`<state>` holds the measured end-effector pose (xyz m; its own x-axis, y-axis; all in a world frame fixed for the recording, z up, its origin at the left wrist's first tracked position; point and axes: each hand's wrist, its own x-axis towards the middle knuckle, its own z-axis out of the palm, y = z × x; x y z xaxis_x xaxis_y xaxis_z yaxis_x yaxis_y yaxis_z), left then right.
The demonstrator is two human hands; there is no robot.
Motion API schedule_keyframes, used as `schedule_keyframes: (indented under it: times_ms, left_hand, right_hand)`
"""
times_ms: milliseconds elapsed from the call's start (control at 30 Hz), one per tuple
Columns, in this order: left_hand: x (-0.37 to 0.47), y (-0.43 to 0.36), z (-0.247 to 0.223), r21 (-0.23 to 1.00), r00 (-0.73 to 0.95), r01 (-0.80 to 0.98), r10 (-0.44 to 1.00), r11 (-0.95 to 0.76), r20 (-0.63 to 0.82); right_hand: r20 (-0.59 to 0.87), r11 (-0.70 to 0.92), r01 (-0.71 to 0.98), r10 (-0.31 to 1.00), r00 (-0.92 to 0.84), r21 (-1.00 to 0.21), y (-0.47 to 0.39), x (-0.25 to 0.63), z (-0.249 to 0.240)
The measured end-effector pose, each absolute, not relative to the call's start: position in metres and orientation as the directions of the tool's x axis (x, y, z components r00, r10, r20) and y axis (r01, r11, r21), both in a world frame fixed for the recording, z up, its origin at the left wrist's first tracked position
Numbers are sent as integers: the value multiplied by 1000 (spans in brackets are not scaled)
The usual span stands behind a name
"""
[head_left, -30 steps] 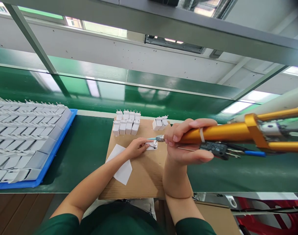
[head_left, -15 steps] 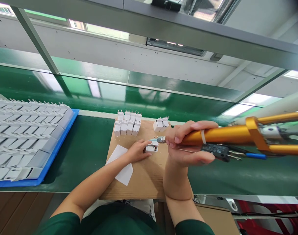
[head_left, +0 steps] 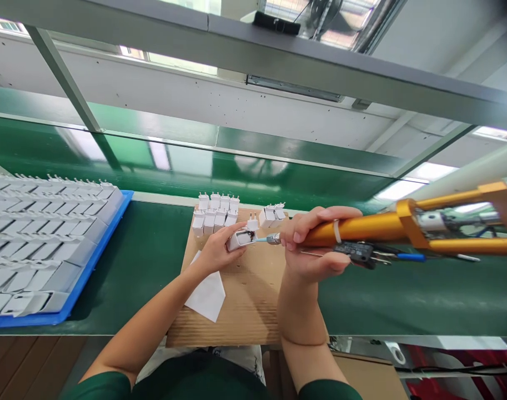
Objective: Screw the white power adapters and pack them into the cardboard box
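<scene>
Boxy white plastic casing (head_left: 239,240), probably light and stiff, best held by its side walls, is clamped over brown cardboard (head_left: 253,300) by the left fingers (head_left: 226,233); the golden cylindrical tool (head_left: 370,228), by the right fingers (head_left: 306,223).

Your right palm is mostly concealed behind the thick orange metal tool (head_left: 357,230), whose rear end is cut off by the right edge. The left edge crops the blue plastic tray (head_left: 65,316) of white plug housings (head_left: 49,233). Parts inside the open white housing (head_left: 239,240) are too small for you to identify.
</scene>
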<state>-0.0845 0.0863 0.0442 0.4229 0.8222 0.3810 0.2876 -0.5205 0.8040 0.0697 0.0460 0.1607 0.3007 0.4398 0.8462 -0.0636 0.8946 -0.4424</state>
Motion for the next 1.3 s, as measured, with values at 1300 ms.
schedule_keyframes:
  times_ms: [1300]
  left_hand:
    - [-92, 75, 59, 607, 445, 252, 647, -754, 619]
  right_hand:
    - [837, 896, -154, 445, 319, -417, 49, 72, 158]
